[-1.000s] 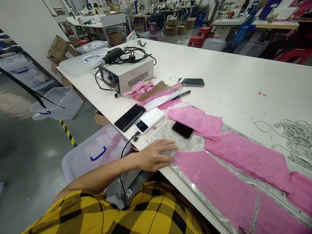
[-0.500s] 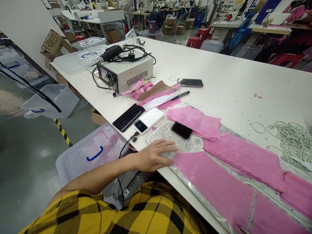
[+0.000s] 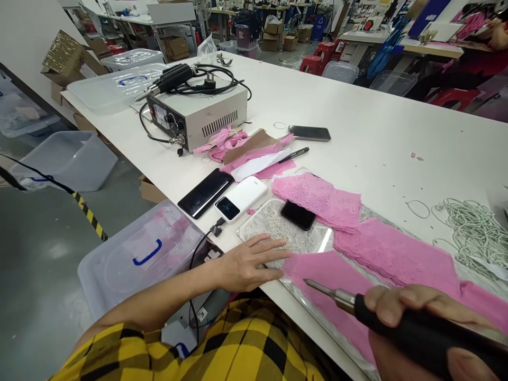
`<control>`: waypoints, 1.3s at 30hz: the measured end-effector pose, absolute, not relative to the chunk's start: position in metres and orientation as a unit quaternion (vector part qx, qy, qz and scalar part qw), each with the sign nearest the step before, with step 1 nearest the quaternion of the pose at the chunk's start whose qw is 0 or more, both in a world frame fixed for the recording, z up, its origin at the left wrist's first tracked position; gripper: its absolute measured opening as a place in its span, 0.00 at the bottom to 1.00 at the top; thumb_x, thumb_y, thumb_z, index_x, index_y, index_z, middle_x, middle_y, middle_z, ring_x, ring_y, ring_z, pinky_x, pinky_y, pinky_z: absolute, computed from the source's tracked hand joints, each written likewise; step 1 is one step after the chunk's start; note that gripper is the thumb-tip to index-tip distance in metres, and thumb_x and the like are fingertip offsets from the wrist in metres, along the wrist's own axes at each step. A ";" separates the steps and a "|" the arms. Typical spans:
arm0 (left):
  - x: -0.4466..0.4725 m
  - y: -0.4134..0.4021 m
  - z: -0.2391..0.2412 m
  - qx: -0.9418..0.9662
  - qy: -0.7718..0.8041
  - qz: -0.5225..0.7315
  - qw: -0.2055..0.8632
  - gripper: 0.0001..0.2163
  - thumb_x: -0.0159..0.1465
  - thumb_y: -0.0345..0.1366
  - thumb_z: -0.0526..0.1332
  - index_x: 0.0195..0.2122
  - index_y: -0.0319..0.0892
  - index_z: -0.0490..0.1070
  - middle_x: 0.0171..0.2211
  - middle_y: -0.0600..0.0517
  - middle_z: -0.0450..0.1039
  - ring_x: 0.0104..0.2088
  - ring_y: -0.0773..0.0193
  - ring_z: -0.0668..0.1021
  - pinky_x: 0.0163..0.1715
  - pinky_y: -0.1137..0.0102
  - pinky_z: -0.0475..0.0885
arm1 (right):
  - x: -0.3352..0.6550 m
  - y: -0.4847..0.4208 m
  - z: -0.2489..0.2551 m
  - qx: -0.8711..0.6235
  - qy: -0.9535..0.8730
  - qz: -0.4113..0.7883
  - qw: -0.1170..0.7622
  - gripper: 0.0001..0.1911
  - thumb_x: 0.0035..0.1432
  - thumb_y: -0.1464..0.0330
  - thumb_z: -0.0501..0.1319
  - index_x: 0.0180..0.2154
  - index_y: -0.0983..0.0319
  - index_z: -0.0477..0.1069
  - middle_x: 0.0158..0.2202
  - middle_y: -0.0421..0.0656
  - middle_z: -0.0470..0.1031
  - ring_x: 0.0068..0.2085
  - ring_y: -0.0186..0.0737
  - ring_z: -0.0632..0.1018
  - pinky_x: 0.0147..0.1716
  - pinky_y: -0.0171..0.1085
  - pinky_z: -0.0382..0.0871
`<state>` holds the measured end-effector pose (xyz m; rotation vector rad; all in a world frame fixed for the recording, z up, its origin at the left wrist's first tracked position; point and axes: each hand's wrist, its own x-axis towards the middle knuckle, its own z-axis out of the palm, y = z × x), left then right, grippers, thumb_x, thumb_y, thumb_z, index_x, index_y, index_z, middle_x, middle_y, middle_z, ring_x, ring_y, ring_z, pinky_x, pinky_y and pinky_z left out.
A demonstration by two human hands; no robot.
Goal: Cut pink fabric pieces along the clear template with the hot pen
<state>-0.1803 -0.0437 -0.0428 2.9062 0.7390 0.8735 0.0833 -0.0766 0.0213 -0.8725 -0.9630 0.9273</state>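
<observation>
Head view: right hand (image 3: 420, 300) grips a tool (image 3: 347, 301), likely rigid, by its black handle (image 3: 424, 337); spread left hand (image 3: 251, 263) meets soft-looking pink cloth (image 3: 327, 269).

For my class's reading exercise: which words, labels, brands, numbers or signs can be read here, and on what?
No words or numbers read clearly.
White power bank: lit digits and small mark, too small.
Grey control box: panel markings, too small.
Blue bin: pale triangle sign; any wording too blurred.

Your right-hand grip (image 3: 420, 297) came into view, wrapped round a black-handled tool (image 3: 420, 333); you moved its metal tip (image 3: 327, 291) from the view's bottom edge up over the pink fabric's (image 3: 325, 264) left end.
</observation>
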 end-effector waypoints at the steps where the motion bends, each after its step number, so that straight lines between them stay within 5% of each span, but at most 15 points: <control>1: -0.180 -0.043 -0.043 0.930 0.232 0.287 0.009 0.09 0.65 0.31 0.60 0.46 0.41 0.74 0.60 0.42 0.69 0.67 0.54 0.60 0.66 0.55 0.57 | 0.072 -0.072 0.025 -0.385 -0.437 0.420 0.696 0.12 0.49 0.60 0.64 0.33 0.59 0.70 0.31 0.39 0.67 0.26 0.35 0.70 0.28 0.45 0.71; 39: -0.180 -0.042 -0.041 0.917 0.229 0.326 0.004 0.10 0.66 0.30 0.56 0.42 0.41 0.76 0.57 0.44 0.72 0.65 0.55 0.64 0.63 0.57 0.63 | 0.048 -0.060 0.017 -0.360 -0.489 0.466 0.643 0.10 0.56 0.62 0.61 0.38 0.58 0.68 0.33 0.38 0.68 0.28 0.35 0.71 0.32 0.43 0.71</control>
